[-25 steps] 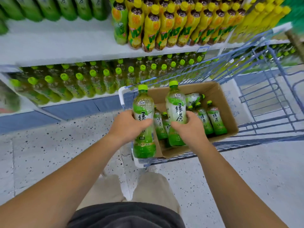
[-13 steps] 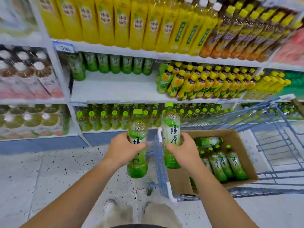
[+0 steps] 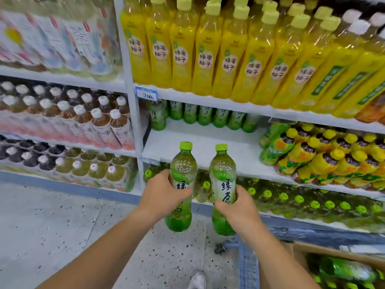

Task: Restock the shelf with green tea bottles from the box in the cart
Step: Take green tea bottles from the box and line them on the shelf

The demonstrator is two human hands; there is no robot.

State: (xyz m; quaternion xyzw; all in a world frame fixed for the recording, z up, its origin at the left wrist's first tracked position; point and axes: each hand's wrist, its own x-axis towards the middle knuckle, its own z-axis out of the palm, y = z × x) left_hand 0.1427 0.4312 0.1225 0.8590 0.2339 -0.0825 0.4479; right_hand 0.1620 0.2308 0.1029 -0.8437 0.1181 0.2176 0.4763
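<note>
bright even light, blurred edges (fisheye bend) — soft shadows

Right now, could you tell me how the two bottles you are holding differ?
On the left bottle the left hand covers part of the label; the right bottle shows both characters. The left bottle is gripped nearer its middle, the right bottle lower down. Both are upright, green-capped.

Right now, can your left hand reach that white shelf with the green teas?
Probably yes: the left hand, gripping a green tea bottle, is close to the shelf, and no bottles stand along its front.
</note>
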